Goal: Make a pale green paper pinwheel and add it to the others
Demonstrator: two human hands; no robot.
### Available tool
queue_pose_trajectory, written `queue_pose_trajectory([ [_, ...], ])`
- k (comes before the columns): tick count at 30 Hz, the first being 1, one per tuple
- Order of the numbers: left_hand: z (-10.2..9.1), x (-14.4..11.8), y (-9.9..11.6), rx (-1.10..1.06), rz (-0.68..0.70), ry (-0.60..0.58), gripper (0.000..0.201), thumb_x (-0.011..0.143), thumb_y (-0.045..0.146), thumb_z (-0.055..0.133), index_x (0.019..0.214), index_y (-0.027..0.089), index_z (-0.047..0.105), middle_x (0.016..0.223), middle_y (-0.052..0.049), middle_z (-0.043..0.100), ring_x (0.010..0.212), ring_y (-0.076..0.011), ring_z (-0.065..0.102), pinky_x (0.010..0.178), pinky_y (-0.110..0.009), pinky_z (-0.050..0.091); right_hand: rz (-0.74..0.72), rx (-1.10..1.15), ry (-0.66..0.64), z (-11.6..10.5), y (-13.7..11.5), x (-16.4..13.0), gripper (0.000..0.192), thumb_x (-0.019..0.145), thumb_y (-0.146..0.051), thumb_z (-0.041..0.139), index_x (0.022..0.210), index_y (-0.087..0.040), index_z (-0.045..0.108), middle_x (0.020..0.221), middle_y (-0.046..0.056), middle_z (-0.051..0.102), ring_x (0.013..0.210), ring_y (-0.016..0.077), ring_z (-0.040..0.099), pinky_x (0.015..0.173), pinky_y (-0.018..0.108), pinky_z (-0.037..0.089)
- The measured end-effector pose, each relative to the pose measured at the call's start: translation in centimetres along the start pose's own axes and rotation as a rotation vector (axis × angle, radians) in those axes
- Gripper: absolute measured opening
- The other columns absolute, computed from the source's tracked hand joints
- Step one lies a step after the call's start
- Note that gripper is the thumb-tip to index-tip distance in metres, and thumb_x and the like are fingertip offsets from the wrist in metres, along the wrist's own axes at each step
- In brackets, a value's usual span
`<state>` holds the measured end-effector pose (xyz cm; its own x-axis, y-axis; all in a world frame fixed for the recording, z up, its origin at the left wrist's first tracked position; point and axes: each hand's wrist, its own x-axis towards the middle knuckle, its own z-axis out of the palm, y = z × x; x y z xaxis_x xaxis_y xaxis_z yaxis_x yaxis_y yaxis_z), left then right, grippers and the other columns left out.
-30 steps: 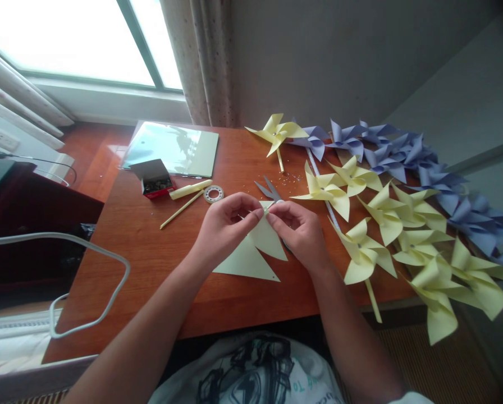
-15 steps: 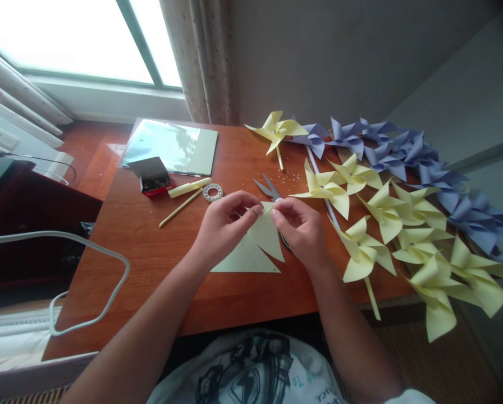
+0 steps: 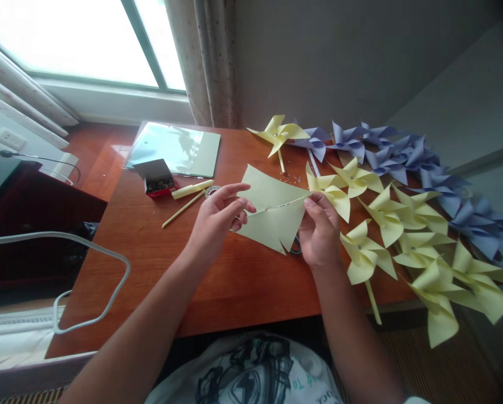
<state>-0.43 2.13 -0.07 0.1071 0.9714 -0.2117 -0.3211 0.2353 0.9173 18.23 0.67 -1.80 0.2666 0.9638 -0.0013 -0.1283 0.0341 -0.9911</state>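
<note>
A pale yellow cut paper sheet (image 3: 272,210) is held above the wooden table (image 3: 218,280), unfolded flat with slits running toward its middle. My left hand (image 3: 215,221) pinches its left edge with the fingers spread behind it. My right hand (image 3: 319,233) grips its right corner between thumb and fingers. Scissors (image 3: 296,245) lie mostly hidden under the sheet and my right hand.
Several finished yellow pinwheels (image 3: 382,216) and purple pinwheels (image 3: 403,154) cover the table's right side. At the left lie a small red box of pins (image 3: 156,179), paper sticks (image 3: 188,196), a tape roll (image 3: 211,191) and a green folder (image 3: 175,148). A white cable (image 3: 91,252) loops off the left edge.
The sheet was folded into triangles with both hands pinching its top point; now it is spread flat and lifted, my hands moved apart to its two sides.
</note>
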Motion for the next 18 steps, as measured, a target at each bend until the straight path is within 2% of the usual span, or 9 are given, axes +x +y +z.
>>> queue_pose_trajectory([
  [4, -0.11, 0.07, 0.31, -0.089, -0.07, -0.012, 0.051, 0.077, 0.025, 0.076, 0.125, 0.015, 0.064, 0.079, -0.004, 0.072, 0.053, -0.0081, 0.051, 0.044, -0.019, 0.033, 0.014, -0.024, -0.049, -0.01, -0.35, -0.12, 0.018, 0.085, -0.043, 0.056, 0.088, -0.027, 0.048, 0.075, 0.0, 0.062, 0.075, 0.0221, 0.066, 0.073, 0.036, 0.055],
  [8, -0.3, 0.25, 0.55, -0.195, -0.119, -0.009, 0.053, 0.076, 0.026, 0.078, 0.127, 0.015, 0.064, 0.076, -0.004, 0.071, 0.053, -0.0077, 0.052, 0.042, -0.017, 0.03, 0.046, -0.031, -0.107, -0.14, -0.69, -0.31, 0.017, 0.085, -0.044, 0.052, 0.088, -0.027, 0.049, 0.075, 0.002, 0.067, 0.079, 0.0253, 0.07, 0.071, 0.039, 0.056],
  [11, -0.24, 0.32, 0.63, -0.22, -0.108, 0.032, 0.042, 0.074, 0.027, 0.083, 0.112, 0.015, 0.07, 0.071, -0.001, 0.067, 0.052, -0.0059, 0.051, 0.043, -0.016, 0.03, 0.078, 0.022, -0.109, -0.07, -0.7, -0.31, 0.017, 0.081, -0.042, 0.057, 0.086, -0.027, 0.051, 0.074, 0.001, 0.068, 0.079, 0.0255, 0.071, 0.071, 0.039, 0.057],
  [15, -0.15, 0.39, 0.7, -0.184, 0.026, 0.15, 0.024, 0.069, 0.025, 0.087, 0.083, 0.014, 0.069, 0.065, 0.002, 0.061, 0.05, -0.0035, 0.046, 0.043, -0.016, 0.027, 0.084, 0.1, -0.138, 0.13, -0.36, -0.13, 0.016, 0.081, -0.038, 0.063, 0.087, -0.026, 0.055, 0.077, 0.0, 0.065, 0.075, 0.021, 0.068, 0.071, 0.035, 0.056],
  [18, -0.36, 0.55, 0.84, -0.154, 0.097, 0.229, 0.022, 0.069, 0.024, 0.086, 0.076, 0.015, 0.067, 0.065, 0.003, 0.058, 0.053, -0.0047, 0.047, 0.042, -0.016, 0.027, 0.128, 0.093, -0.155, 0.03, -0.09, 0.02, 0.016, 0.081, -0.037, 0.066, 0.085, -0.024, 0.058, 0.078, 0.0, 0.064, 0.073, 0.0176, 0.064, 0.071, 0.031, 0.054],
])
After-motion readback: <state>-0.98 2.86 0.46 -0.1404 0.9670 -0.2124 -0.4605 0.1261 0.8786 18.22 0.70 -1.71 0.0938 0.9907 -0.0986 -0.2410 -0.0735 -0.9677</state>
